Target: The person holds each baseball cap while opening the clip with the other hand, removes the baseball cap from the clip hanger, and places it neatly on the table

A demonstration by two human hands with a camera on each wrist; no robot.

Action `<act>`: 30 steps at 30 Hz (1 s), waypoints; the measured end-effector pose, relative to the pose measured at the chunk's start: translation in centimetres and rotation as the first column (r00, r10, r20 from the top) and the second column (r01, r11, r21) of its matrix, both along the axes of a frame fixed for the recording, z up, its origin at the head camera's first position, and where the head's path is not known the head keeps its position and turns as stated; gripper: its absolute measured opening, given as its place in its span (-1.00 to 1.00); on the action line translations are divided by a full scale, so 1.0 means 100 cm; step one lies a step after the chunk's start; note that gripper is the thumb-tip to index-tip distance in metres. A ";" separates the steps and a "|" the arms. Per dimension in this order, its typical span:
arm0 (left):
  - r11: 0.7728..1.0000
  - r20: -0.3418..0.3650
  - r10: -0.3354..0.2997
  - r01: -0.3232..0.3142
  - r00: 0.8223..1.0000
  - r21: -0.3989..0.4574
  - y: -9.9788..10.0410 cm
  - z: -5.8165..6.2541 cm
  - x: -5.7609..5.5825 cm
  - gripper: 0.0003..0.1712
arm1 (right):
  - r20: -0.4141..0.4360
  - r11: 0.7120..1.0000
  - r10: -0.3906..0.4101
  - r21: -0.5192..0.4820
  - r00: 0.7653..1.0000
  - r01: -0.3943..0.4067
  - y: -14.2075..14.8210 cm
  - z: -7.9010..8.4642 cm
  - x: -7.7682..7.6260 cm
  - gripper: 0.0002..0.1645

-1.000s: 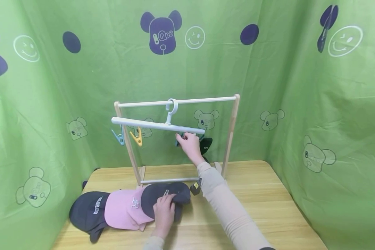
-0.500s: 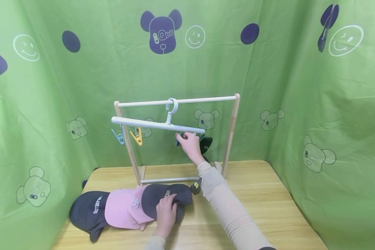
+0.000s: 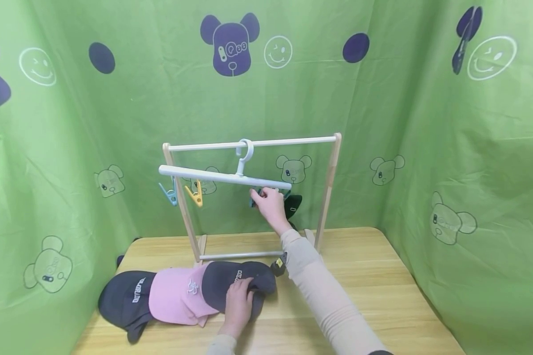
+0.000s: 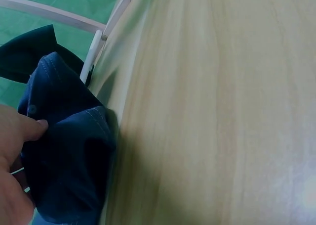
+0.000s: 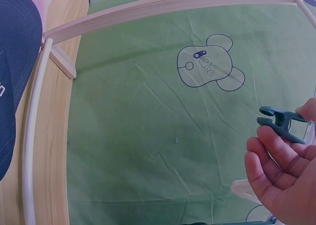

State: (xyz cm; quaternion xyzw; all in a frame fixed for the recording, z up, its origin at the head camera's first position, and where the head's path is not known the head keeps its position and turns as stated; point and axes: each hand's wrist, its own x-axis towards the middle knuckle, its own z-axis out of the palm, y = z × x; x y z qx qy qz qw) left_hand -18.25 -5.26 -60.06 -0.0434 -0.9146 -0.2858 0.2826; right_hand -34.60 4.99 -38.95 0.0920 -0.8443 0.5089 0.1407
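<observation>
My left hand (image 3: 238, 306) grips the dark navy cap (image 3: 219, 283) by its right end, the rightmost in a row of caps lying on the table. In the left wrist view my thumb presses the cap's dark fabric (image 4: 69, 175). My right hand (image 3: 270, 206) is raised under the right arm of the white hanger (image 3: 204, 175) and pinches a dark teal clip (image 5: 281, 122) by its handles. In the right wrist view the clip's jaws stand apart with nothing between them. Behind that hand hangs a black cap (image 3: 293, 204), partly hidden by it.
A wooden rack (image 3: 332, 172) carries the hanger, which tilts down to the right. A blue clip (image 3: 171, 196) and a yellow clip (image 3: 197, 197) hang on its left arm. A pink cap (image 3: 171, 296) and another navy cap (image 3: 122, 301) lie leftward on the wooden table (image 3: 373, 286).
My left hand has shifted slightly to the right, drawing the navy cap's right end with it. The right hand stays in place with the teal clip.
</observation>
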 end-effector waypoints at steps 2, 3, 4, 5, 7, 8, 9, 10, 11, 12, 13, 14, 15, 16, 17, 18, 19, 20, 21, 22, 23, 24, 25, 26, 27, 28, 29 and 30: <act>1.000 0.003 -0.011 0.011 1.000 -0.010 0.000 -0.001 0.000 -0.64 | -0.002 1.000 0.000 0.001 1.000 0.000 0.000 0.000 0.000 -0.52; 1.000 0.010 -0.014 0.014 1.000 -0.014 0.000 -0.002 0.000 -0.64 | -0.002 1.000 0.000 0.001 1.000 0.000 -0.001 0.000 -0.001 -0.52; 1.000 0.019 -0.017 0.017 1.000 -0.017 0.000 -0.002 -0.001 -0.64 | -0.003 1.000 0.001 -0.001 1.000 -0.001 -0.001 0.000 -0.001 -0.52; 1.000 0.033 -0.021 0.021 0.999 -0.014 0.000 -0.001 -0.001 -0.65 | -0.003 1.000 0.001 -0.001 1.000 -0.001 -0.001 0.000 -0.001 -0.52; 1.000 0.066 -0.028 0.028 0.997 -0.004 0.000 -0.001 0.000 -0.65 | -0.008 1.000 0.000 0.000 1.000 0.000 -0.001 -0.001 -0.002 -0.52; 0.999 0.079 -0.032 0.032 0.996 0.000 0.000 0.000 0.000 -0.65 | -0.008 1.000 -0.001 0.000 1.000 0.001 -0.001 -0.001 -0.002 -0.52; 0.999 0.088 -0.037 0.037 0.995 0.000 -0.001 0.000 0.001 -0.64 | -0.008 1.000 -0.002 0.000 1.000 0.002 -0.001 -0.001 -0.002 -0.52; 0.999 0.099 -0.041 0.041 0.994 -0.001 -0.001 0.000 0.001 -0.64 | -0.007 1.000 -0.004 0.001 1.000 0.004 -0.001 -0.001 -0.002 -0.52; 0.999 0.107 -0.045 0.045 0.993 -0.001 -0.001 -0.001 0.001 -0.65 | -0.005 1.000 -0.006 0.003 1.000 0.006 -0.001 -0.002 -0.002 -0.52; 0.999 0.109 -0.046 0.047 0.993 -0.005 -0.001 -0.001 0.002 -0.64 | -0.004 1.000 -0.007 0.004 1.000 0.007 -0.001 -0.002 -0.002 -0.52; 0.999 0.109 -0.048 0.049 0.993 -0.008 -0.001 -0.002 0.002 -0.64 | -0.001 1.000 -0.008 0.005 1.000 0.008 -0.001 -0.002 -0.002 -0.52; 0.999 0.108 -0.050 0.052 0.993 -0.015 -0.001 -0.003 0.002 -0.64 | 0.001 1.000 -0.010 0.005 1.000 0.010 -0.001 -0.002 -0.002 -0.51; 0.998 0.108 -0.050 0.052 0.993 -0.021 -0.001 -0.004 0.002 -0.64 | 0.002 1.000 -0.011 0.007 1.000 0.011 -0.001 -0.002 -0.002 -0.51; 0.998 0.112 -0.051 0.053 0.992 -0.021 -0.001 -0.005 0.002 -0.64 | 0.002 1.000 -0.011 0.007 1.000 0.011 -0.001 -0.003 -0.002 -0.51; 0.998 0.111 -0.051 0.054 0.993 -0.023 -0.001 -0.006 0.002 -0.63 | 0.002 1.000 -0.011 0.006 1.000 0.011 -0.001 -0.002 -0.002 -0.51; 0.998 0.112 -0.052 0.056 0.992 -0.026 -0.002 -0.007 0.002 -0.63 | 0.002 1.000 -0.011 0.006 1.000 0.011 -0.002 -0.002 -0.002 -0.51; 0.998 0.116 -0.054 0.057 0.992 -0.028 -0.002 -0.008 0.002 -0.62 | 0.002 1.000 -0.011 0.006 1.000 0.011 -0.002 -0.002 -0.002 -0.51; 0.998 0.119 -0.055 0.059 0.991 -0.030 -0.002 -0.009 0.002 -0.62 | 0.003 1.000 -0.011 0.006 1.000 0.011 -0.002 -0.002 -0.002 -0.52; 0.997 0.121 -0.059 0.063 0.991 -0.032 -0.003 -0.010 0.002 -0.62 | 0.003 1.000 -0.010 0.004 1.000 0.010 -0.002 -0.002 -0.002 -0.52; 0.997 0.124 -0.063 0.068 0.990 -0.034 -0.003 -0.011 0.001 -0.61 | 0.004 1.000 -0.010 0.004 1.000 0.010 -0.002 -0.002 -0.002 -0.52; 0.997 0.131 -0.068 0.073 0.989 -0.035 -0.004 -0.012 0.001 -0.61 | 0.005 1.000 -0.009 0.004 1.000 0.009 -0.002 -0.002 -0.002 -0.52; 0.996 0.144 -0.072 0.078 0.987 -0.033 -0.004 -0.013 0.001 -0.61 | 0.004 1.000 -0.008 0.005 1.000 0.008 -0.002 -0.002 -0.002 -0.52; 0.996 0.155 -0.078 0.083 0.985 -0.030 -0.005 -0.014 0.001 -0.60 | 0.005 1.000 -0.006 0.002 1.000 0.006 -0.002 -0.001 -0.001 -0.52; 0.996 0.169 -0.084 0.090 0.982 -0.025 -0.005 -0.015 0.001 -0.60 | 0.005 1.000 -0.005 0.002 1.000 0.005 -0.002 -0.001 -0.001 -0.52; 0.995 0.184 -0.089 0.095 0.979 -0.022 -0.006 -0.016 0.001 -0.59 | 0.007 1.000 -0.004 0.000 1.000 0.004 -0.002 -0.001 -0.001 -0.52; 0.995 0.200 -0.095 0.101 0.975 -0.019 -0.006 -0.016 0.001 -0.59 | 0.008 1.000 -0.004 -0.001 1.000 0.004 -0.002 -0.001 -0.001 -0.52; 0.994 0.217 -0.099 0.105 0.971 -0.019 -0.007 -0.017 0.001 -0.58 | 0.008 1.000 -0.004 -0.003 1.000 0.004 -0.002 -0.001 -0.001 -0.52; 0.993 0.230 -0.105 0.112 0.968 -0.020 -0.007 -0.017 0.000 -0.57 | 0.008 1.000 -0.005 -0.005 1.000 0.005 -0.001 -0.001 -0.001 -0.52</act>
